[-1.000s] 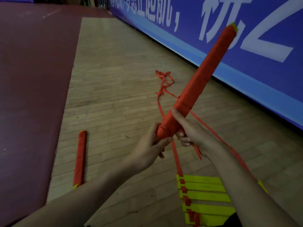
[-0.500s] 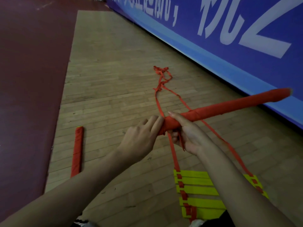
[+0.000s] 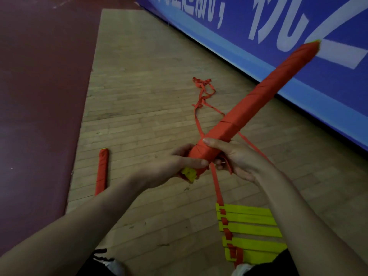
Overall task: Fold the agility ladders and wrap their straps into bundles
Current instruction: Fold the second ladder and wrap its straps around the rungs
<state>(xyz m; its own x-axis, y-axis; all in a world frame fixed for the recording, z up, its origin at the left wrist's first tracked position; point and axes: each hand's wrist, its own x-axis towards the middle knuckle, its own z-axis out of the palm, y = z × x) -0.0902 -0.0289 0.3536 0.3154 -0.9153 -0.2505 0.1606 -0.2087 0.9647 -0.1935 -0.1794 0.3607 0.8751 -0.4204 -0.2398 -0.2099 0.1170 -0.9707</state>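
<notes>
A long bundle of ladder rungs wrapped in red strap (image 3: 254,100) points up to the right, its yellow end showing near my palm. My left hand (image 3: 175,166) grips the bundle's lower end. My right hand (image 3: 233,156) holds it just above, thumb on top, with a short strap tail pinched under the fingers. A second ladder with yellow rungs (image 3: 251,230) lies stacked on the floor below my right arm. Its loose red straps (image 3: 203,92) trail away across the floor. A finished wrapped bundle (image 3: 102,170) lies on the floor to the left.
The wooden floor (image 3: 139,96) runs ahead, with a dark red floor area (image 3: 39,96) on the left. A blue banner wall (image 3: 278,26) with white lettering borders the right side. My shoes show at the bottom edge.
The bundle swung from nearly level back up to point at the upper right. Its yellow lower end now shows in my left hand.
</notes>
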